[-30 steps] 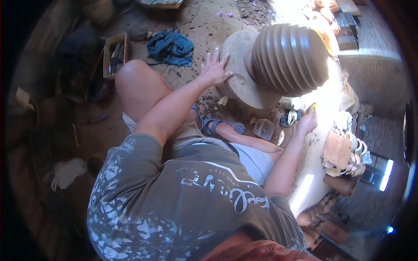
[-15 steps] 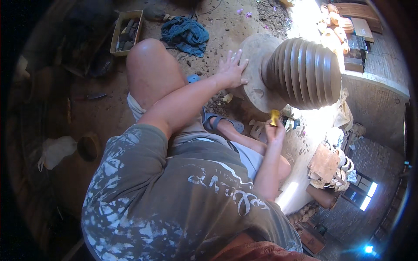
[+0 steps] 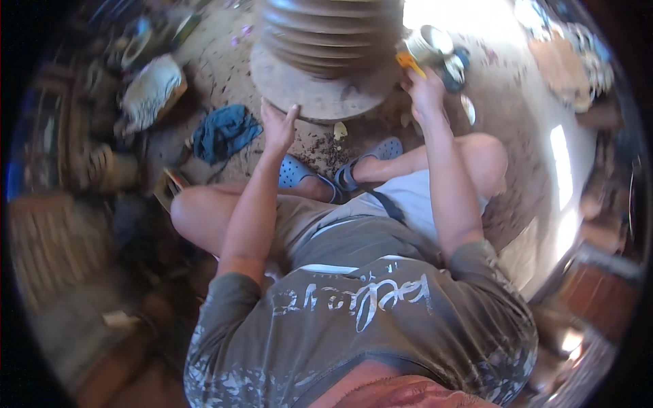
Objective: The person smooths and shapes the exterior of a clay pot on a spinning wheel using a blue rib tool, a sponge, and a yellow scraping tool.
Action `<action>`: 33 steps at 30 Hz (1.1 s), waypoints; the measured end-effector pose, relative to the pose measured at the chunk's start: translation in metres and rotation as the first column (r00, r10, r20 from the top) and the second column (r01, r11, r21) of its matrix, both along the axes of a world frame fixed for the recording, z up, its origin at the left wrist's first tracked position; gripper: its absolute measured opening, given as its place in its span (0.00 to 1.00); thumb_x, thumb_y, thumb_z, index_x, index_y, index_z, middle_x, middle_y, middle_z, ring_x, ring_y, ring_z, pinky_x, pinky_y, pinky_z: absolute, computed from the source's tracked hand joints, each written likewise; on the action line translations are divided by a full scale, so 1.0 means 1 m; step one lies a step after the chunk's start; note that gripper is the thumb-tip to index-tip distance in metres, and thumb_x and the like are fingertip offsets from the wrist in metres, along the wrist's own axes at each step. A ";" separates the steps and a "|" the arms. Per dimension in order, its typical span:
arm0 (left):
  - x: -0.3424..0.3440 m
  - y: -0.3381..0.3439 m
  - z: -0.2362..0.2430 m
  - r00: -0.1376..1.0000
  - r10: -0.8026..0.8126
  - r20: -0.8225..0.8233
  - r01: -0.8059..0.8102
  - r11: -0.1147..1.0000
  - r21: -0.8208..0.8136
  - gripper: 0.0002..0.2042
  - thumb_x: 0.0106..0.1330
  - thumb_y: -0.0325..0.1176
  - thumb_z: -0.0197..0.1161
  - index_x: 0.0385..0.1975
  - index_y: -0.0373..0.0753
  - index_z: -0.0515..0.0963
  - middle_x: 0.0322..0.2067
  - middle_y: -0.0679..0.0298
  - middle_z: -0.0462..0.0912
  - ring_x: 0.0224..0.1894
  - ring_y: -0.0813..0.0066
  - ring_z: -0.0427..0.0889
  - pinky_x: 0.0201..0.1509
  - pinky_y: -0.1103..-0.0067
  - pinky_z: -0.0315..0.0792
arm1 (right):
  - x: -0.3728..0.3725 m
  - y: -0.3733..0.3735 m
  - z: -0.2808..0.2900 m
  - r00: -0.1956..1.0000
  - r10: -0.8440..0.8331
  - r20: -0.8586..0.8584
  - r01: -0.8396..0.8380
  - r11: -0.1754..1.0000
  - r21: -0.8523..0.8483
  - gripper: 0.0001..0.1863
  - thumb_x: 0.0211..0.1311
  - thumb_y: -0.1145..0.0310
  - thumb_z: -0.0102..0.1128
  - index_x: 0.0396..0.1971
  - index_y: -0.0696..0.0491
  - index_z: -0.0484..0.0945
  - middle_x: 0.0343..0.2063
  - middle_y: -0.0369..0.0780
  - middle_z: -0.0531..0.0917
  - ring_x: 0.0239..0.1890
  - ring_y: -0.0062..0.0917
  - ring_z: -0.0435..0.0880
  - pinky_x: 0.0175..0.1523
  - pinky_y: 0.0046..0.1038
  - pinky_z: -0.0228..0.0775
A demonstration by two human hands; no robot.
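Observation:
A large ridged brown clay pot [image 3: 326, 34] stands on a round, pale turntable [image 3: 320, 98]; its top is cut off by the picture's upper edge. My left hand [image 3: 277, 128] touches the turntable's near-left rim, thumb apart from the fingers, with nothing in it. Closed round a small yellow tool [image 3: 410, 64], my right hand [image 3: 425, 92] is held up just right of the turntable and pot. The tool's exact kind is too blurred to make out.
A crumpled blue-green cloth [image 3: 224, 132] lies on the floor left of the turntable. Pale containers [image 3: 435, 44] stand beyond my right hand. A whitish-lined tub [image 3: 153, 92] sits at far left. My feet in blue clogs [image 3: 296, 173] are below the turntable.
The view has swung, so the pot now appears upright at the top. My left hand has gone from lying spread on the turntable's top to its near rim. My right hand still holds the yellow tool.

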State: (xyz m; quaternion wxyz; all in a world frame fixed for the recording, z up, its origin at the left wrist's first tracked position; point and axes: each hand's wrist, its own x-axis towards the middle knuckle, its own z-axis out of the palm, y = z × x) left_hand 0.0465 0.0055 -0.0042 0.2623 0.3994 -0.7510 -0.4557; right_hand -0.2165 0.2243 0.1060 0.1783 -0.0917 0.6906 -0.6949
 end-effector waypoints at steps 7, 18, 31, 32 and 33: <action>-0.008 0.031 0.021 0.999 -0.034 -0.029 0.041 0.950 0.308 0.47 0.72 0.39 0.64 0.76 0.29 0.35 0.75 0.43 0.50 0.75 0.52 0.55 0.77 0.68 0.51 | -0.024 -0.015 -0.023 0.990 -0.091 -0.111 0.075 0.987 -0.144 0.12 0.67 0.69 0.64 0.46 0.58 0.87 0.34 0.36 0.88 0.34 0.17 0.83 0.36 0.24 0.75; -0.022 0.004 0.022 0.937 0.347 0.033 -0.324 0.833 0.448 0.31 0.70 0.49 0.58 0.69 0.47 0.58 0.62 0.56 0.67 0.60 0.58 0.71 0.59 0.54 0.71 | -0.025 -0.010 -0.020 0.985 -0.092 -0.148 0.091 0.996 -0.013 0.16 0.63 0.59 0.66 0.44 0.53 0.89 0.30 0.43 0.88 0.32 0.27 0.86 0.41 0.28 0.75; -0.042 -0.107 0.038 0.977 -0.090 -0.191 0.204 0.639 0.742 0.28 0.73 0.58 0.50 0.61 0.43 0.73 0.63 0.61 0.74 0.62 0.56 0.75 0.65 0.55 0.71 | -0.019 -0.055 -0.024 0.856 -0.222 -0.466 0.140 0.969 -0.206 0.14 0.63 0.69 0.65 0.48 0.47 0.88 0.41 0.42 0.85 0.44 0.35 0.85 0.50 0.32 0.78; -0.040 -0.106 0.033 0.988 -0.026 -0.151 0.129 0.671 0.730 0.28 0.74 0.58 0.49 0.63 0.42 0.71 0.63 0.61 0.73 0.62 0.56 0.75 0.65 0.56 0.71 | -0.017 -0.057 -0.023 0.855 -0.227 -0.466 0.134 0.965 -0.224 0.14 0.63 0.70 0.65 0.48 0.48 0.88 0.41 0.42 0.85 0.44 0.35 0.85 0.51 0.32 0.78; -0.039 -0.105 0.025 0.993 0.040 -0.114 0.054 0.696 0.716 0.29 0.75 0.57 0.49 0.64 0.41 0.70 0.64 0.61 0.72 0.63 0.56 0.74 0.66 0.56 0.71 | -0.016 -0.060 -0.022 0.853 -0.231 -0.468 0.129 0.962 -0.239 0.14 0.63 0.70 0.65 0.48 0.49 0.88 0.41 0.42 0.85 0.44 0.35 0.85 0.51 0.32 0.78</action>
